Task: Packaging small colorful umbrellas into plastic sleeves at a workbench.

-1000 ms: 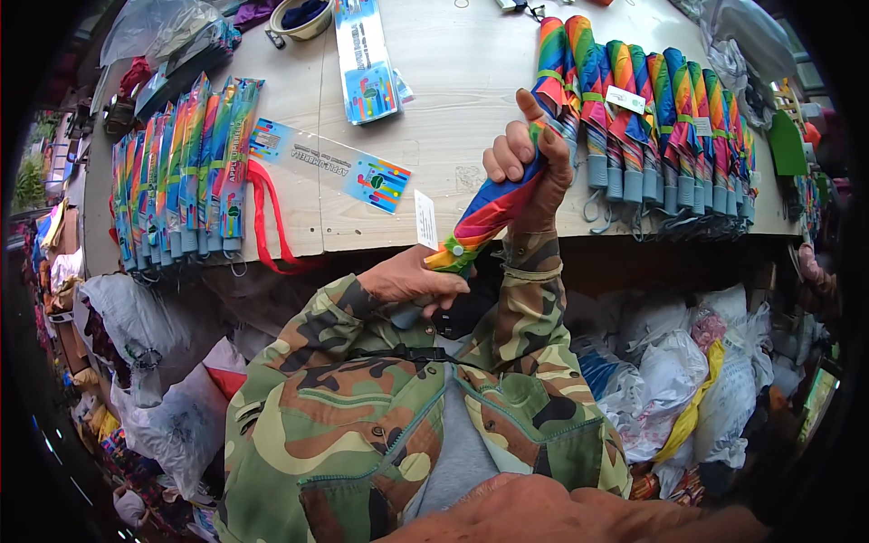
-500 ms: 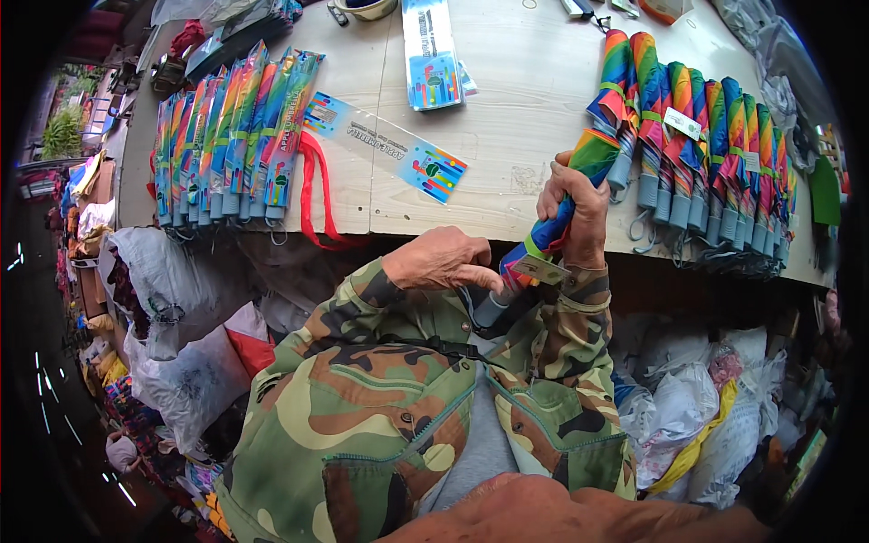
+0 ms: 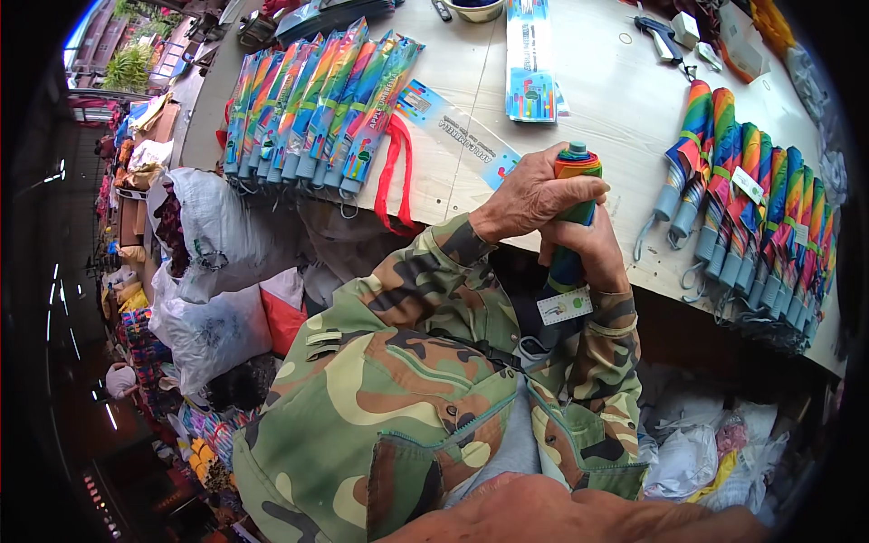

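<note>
A folded rainbow umbrella [image 3: 577, 166] stands nearly upright at the table's front edge, its narrow end up. My left hand [image 3: 532, 197] is closed around its upper part. Just below, my right hand [image 3: 590, 246] grips the same umbrella. A white card tag [image 3: 565, 307] hangs beneath my right hand; the umbrella's lower end is mostly hidden. A clear printed plastic sleeve [image 3: 463, 134] lies flat beyond my left hand. To the right rests a row of folded rainbow umbrellas [image 3: 748, 217] with grey handles. On the left are several umbrellas in clear sleeves [image 3: 312, 113].
A stack of printed sleeves [image 3: 531, 68] lies at the back middle of the table [image 3: 597, 100]. A red ribbon [image 3: 391, 176] hangs over the front edge. Back right is a glue gun [image 3: 661, 38]; a bowl [image 3: 480, 11] is at the far edge. White sacks [image 3: 231, 244] stand below left.
My left hand has moved from the umbrella's handle end up to its narrow end and closed around it. The umbrella has turned more upright. The whole view has shifted, with the table appearing tilted.
</note>
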A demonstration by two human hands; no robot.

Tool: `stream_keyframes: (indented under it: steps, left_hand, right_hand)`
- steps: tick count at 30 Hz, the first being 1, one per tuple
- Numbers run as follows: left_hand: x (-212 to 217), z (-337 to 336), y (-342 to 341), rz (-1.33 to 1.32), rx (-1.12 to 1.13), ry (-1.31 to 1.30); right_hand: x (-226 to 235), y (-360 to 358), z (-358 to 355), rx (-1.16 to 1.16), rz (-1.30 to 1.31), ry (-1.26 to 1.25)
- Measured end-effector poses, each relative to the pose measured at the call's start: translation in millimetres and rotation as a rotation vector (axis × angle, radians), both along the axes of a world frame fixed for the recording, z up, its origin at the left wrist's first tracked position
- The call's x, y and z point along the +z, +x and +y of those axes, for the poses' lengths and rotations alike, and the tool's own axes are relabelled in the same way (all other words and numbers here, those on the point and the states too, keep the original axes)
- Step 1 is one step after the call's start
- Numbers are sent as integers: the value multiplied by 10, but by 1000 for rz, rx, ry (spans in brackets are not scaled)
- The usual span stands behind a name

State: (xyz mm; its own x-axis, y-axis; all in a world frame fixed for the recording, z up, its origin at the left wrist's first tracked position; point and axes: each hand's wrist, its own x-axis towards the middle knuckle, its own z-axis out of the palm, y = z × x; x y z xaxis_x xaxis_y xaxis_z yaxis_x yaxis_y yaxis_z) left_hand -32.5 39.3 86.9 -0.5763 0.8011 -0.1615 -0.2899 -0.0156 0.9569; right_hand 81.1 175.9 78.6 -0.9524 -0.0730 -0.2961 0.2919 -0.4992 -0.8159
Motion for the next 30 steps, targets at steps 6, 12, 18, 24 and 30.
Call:
stream_keyframes:
  steps: [6, 12, 18, 24, 30]
  left_hand:
    - [-352, 41, -11, 208, 312, -222]
    - [-704, -205, 18, 1372, 468, -660]
    - [-1077, -426, 510, 1498, 159, -568]
    - [-1077, -830, 656, 1483, 72, -480]
    - [-1124, -1011, 651, 1580, 41, -439]
  right_hand:
    - [-255, 215, 28, -16, -185, 482]
    - [-367, 481, 240, -126, -264, 563]
    - [-321, 708, 338, -155, -287, 561]
    - [-363, 754, 252, -118, -289, 552]
    - [-352, 796, 175, -77, -295, 522]
